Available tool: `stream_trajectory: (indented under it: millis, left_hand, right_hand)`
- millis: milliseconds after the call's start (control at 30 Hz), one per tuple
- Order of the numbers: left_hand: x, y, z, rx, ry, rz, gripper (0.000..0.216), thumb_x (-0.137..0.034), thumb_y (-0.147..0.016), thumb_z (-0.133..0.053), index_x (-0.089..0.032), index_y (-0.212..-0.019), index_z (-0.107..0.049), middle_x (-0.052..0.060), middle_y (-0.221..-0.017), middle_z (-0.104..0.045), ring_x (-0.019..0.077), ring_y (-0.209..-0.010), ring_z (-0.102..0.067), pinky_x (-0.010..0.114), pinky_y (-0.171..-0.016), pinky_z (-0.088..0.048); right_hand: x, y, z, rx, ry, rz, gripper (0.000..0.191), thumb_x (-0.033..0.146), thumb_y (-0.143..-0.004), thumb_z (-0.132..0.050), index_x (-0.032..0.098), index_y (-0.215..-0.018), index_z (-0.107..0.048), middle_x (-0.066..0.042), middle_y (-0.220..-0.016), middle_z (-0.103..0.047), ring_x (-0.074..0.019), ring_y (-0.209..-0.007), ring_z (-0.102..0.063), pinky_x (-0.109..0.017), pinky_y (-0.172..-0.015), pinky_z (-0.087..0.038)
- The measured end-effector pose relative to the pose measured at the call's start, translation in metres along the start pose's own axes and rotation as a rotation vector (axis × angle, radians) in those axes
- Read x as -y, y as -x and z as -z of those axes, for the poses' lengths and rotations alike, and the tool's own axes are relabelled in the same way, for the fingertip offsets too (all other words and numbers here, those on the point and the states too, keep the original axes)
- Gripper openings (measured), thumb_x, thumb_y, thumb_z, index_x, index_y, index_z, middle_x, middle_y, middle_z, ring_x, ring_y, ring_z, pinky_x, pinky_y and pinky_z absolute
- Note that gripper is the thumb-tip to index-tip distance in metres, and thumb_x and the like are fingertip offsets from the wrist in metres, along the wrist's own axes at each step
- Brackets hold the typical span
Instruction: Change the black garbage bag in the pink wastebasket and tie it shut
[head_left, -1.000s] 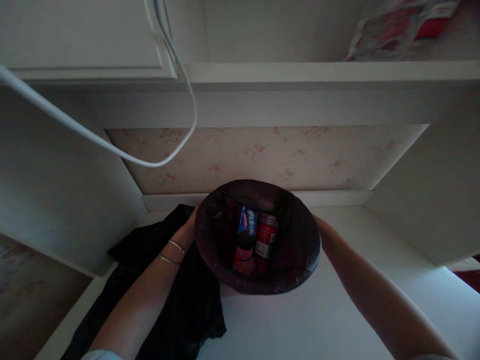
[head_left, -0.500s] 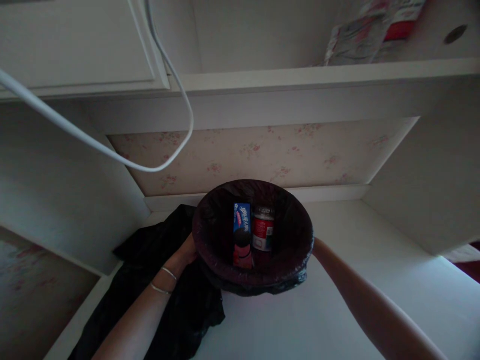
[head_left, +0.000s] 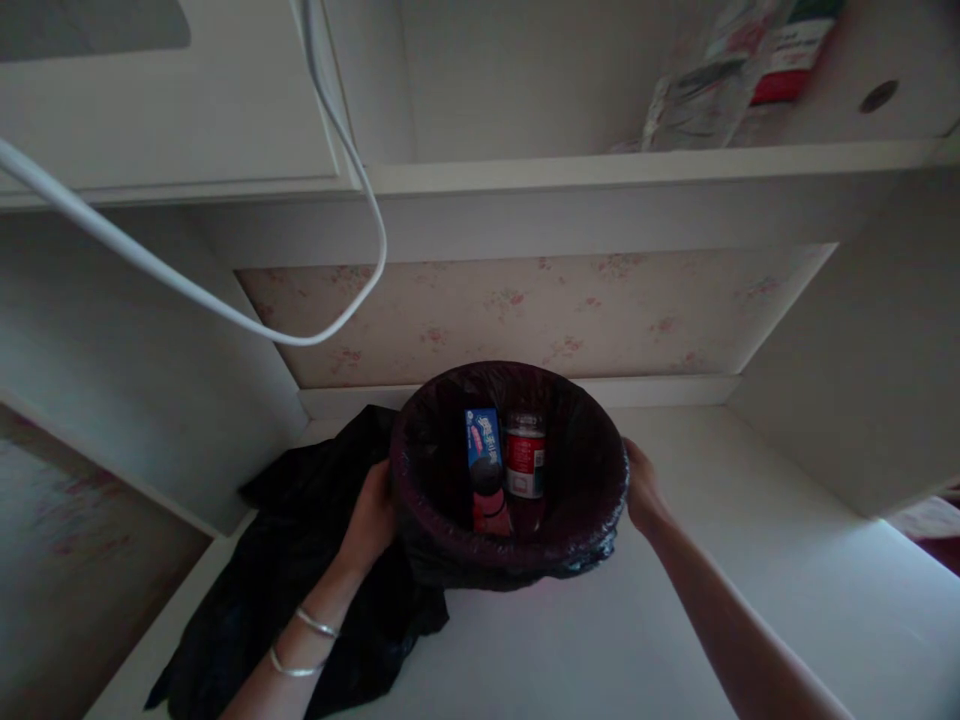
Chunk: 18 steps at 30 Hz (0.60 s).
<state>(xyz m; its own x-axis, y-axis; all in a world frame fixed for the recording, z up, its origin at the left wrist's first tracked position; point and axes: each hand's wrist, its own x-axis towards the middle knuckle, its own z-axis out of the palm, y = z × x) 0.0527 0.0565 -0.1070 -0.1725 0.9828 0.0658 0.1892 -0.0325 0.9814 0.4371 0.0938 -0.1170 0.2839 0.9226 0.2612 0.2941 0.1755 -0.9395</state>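
L hand (head_left: 371, 520) & R hand (head_left: 639, 490) cupped round lined bin (head_left: 596, 470) on white desk (head_left: 600, 650), floral wallpaper (head_left: 525, 310) behind

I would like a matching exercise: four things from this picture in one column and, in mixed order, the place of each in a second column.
1. blue packet
2. black cloth
3. white cable
4. left hand

A. hangs in the air at upper left
B. lies on the white surface, left of the bin
C. stands inside the bin
D. holds the bin's left side

Pairs: 1-C, 2-B, 3-A, 4-D
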Motion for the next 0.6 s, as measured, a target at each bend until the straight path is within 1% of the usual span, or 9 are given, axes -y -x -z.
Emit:
stream_trajectory:
  millis: [67, 133, 200, 233, 300, 367, 467, 533, 600]
  left_hand:
    - [-0.005, 0.010, 0.000, -0.114, 0.039, -0.007, 0.062, -0.060, -0.086, -0.065, -0.021, -0.134, -0.058, 0.016, -0.147, -0.059, 0.0363, -0.139, -0.052, 0.057, -0.119, -0.036]
    - [-0.009, 0.024, -0.005, -0.159, 0.134, -0.082, 0.069, -0.066, -0.094, -0.051, -0.027, -0.150, -0.042, 0.013, -0.162, -0.042, 0.0328, -0.148, -0.042, 0.053, -0.122, -0.034]
    - [-0.010, 0.039, -0.017, -0.095, 0.191, -0.198, 0.092, -0.078, -0.085, -0.055, -0.030, -0.159, -0.026, 0.011, -0.171, -0.026, 0.0326, -0.155, -0.028, 0.049, -0.125, -0.031]
    - [-0.009, 0.046, -0.025, -0.033, 0.185, -0.241, 0.106, -0.083, -0.078, -0.059, -0.030, -0.161, -0.020, 0.012, -0.172, -0.022, 0.0338, -0.156, -0.024, 0.049, -0.125, -0.029]
    - [-0.006, 0.056, -0.040, 0.074, 0.133, -0.246, 0.125, -0.087, -0.064, -0.067, -0.026, -0.161, -0.018, 0.016, -0.169, -0.028, 0.0378, -0.155, -0.027, 0.052, -0.125, -0.031]
    - [0.001, 0.061, -0.051, 0.131, 0.077, -0.177, 0.126, -0.083, -0.059, -0.076, -0.024, -0.159, -0.024, 0.018, -0.162, -0.041, 0.0411, -0.149, -0.038, 0.056, -0.121, -0.037]
    - [0.018, 0.062, -0.057, 0.163, 0.020, -0.112, 0.110, -0.069, -0.064, -0.083, -0.024, -0.151, -0.034, 0.018, -0.149, -0.055, 0.0418, -0.139, -0.051, 0.059, -0.115, -0.043]
    - [0.035, 0.062, -0.054, 0.189, -0.045, -0.121, 0.092, -0.061, -0.072, -0.081, -0.024, -0.145, -0.040, 0.018, -0.146, -0.057, 0.0407, -0.138, -0.052, 0.058, -0.115, -0.042]
    - [0.053, 0.064, -0.049, 0.203, -0.136, -0.121, 0.077, -0.053, -0.078, -0.078, -0.023, -0.141, -0.045, 0.018, -0.145, -0.058, 0.0394, -0.139, -0.051, 0.057, -0.117, -0.040]
  right_hand:
    - [0.005, 0.009, 0.002, -0.124, -0.056, -0.026, 0.059, 0.065, -0.097, -0.041, 0.020, -0.130, -0.060, -0.014, -0.121, -0.070, -0.0282, -0.107, -0.069, -0.038, -0.079, -0.059]
    - [0.012, 0.028, -0.004, -0.176, -0.177, -0.018, 0.061, 0.063, -0.100, -0.032, 0.024, -0.143, -0.049, -0.015, -0.146, -0.057, -0.0292, -0.127, -0.062, -0.043, -0.093, -0.056]
    - [0.015, 0.056, -0.015, -0.125, -0.329, 0.010, 0.062, 0.062, -0.101, -0.032, 0.028, -0.153, -0.039, -0.013, -0.159, -0.044, -0.0299, -0.142, -0.049, -0.048, -0.105, -0.051]
    - [0.014, 0.071, -0.022, -0.099, -0.336, 0.015, 0.064, 0.061, -0.100, -0.036, 0.030, -0.156, -0.035, -0.011, -0.161, -0.042, -0.0300, -0.146, -0.044, -0.049, -0.108, -0.049]
    - [0.008, 0.097, -0.036, 0.002, -0.256, 0.008, 0.072, 0.060, -0.094, -0.055, 0.030, -0.155, -0.035, -0.013, -0.156, -0.048, -0.0317, -0.144, -0.047, -0.048, -0.108, -0.050]
    - [-0.003, 0.116, -0.046, 0.116, -0.189, 0.017, 0.074, 0.056, -0.087, -0.067, 0.029, -0.151, -0.040, -0.015, -0.143, -0.061, -0.0326, -0.128, -0.061, -0.047, -0.099, -0.057]
    - [-0.022, 0.129, -0.049, 0.199, -0.053, 0.049, 0.055, 0.047, -0.085, -0.072, 0.027, -0.133, -0.054, -0.013, -0.120, -0.072, -0.0317, -0.105, -0.072, -0.048, -0.090, -0.061]
    - [-0.036, 0.131, -0.045, 0.200, 0.103, 0.116, 0.044, 0.040, -0.085, -0.070, 0.028, -0.126, -0.059, -0.011, -0.117, -0.073, -0.0330, -0.105, -0.072, -0.050, -0.091, -0.061]
    - [-0.050, 0.133, -0.039, 0.188, 0.230, 0.192, 0.041, 0.035, -0.085, -0.066, 0.030, -0.125, -0.062, -0.010, -0.122, -0.072, -0.0354, -0.111, -0.070, -0.053, -0.093, -0.060]
